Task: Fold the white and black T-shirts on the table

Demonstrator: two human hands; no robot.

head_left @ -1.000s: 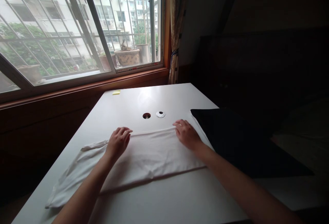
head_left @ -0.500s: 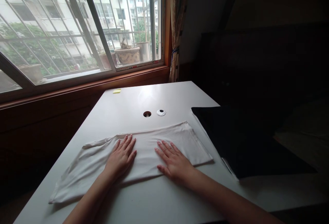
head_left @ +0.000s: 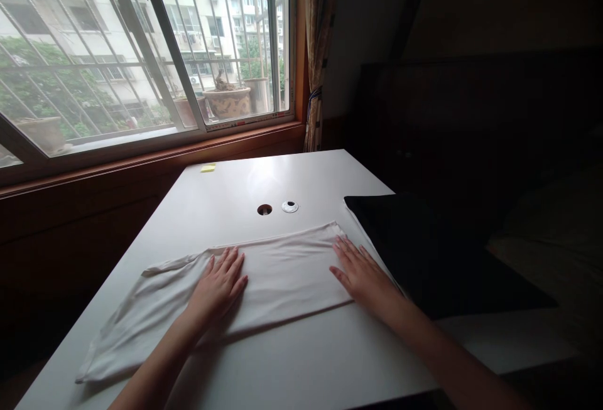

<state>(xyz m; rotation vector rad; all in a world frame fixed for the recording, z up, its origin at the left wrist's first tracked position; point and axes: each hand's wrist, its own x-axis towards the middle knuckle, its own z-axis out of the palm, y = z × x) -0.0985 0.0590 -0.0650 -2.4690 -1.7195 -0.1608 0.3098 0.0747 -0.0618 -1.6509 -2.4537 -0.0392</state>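
A white folded garment (head_left: 282,278) lies lengthwise across the table, with soft wrinkles and its left part slanting toward me. My left hand (head_left: 220,281) rests flat on its middle, fingers stretched out. Near the garment's right end lies my right hand (head_left: 362,272), palm down with the fingers extended, covering part of that end. Neither hand grips the cloth. Just beyond my right hand is a dark piece of cloth (head_left: 424,253) with a pale edge; its far side fades into shadow.
The white table (head_left: 226,203) has an open round hole (head_left: 264,210) and a white cable grommet (head_left: 290,206) behind the garment. A yellow sticky note (head_left: 208,168) lies at the back left corner. Behind stand a barred window (head_left: 141,52) and a tied curtain (head_left: 316,83).
My right hand has slid to the right over the white garment, from near its middle to its right end. The left hand stays in place on the cloth. The view has shifted slightly.
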